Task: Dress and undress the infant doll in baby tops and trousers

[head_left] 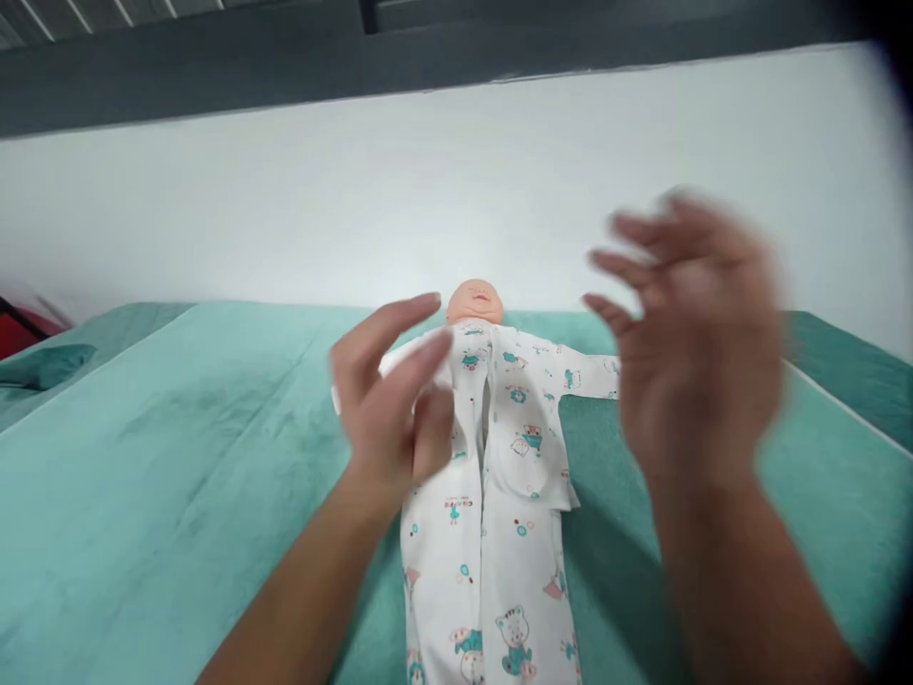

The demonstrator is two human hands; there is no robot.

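A baby doll (475, 303) lies on its back on a teal blanket (178, 457), dressed in a white printed sleepsuit (492, 495) whose front lies partly open. My left hand (392, 400) hovers over the doll's right side, fingers apart and slightly curled, holding nothing. My right hand (691, 333) is raised above the doll's outstretched sleeve (585, 374), fingers spread and blurred by motion, empty.
The teal blanket covers a bed that runs to a white wall (428, 190). A folded teal cloth (47, 366) lies at the far left, beside something red (14, 333). A dark beam (285, 57) runs overhead.
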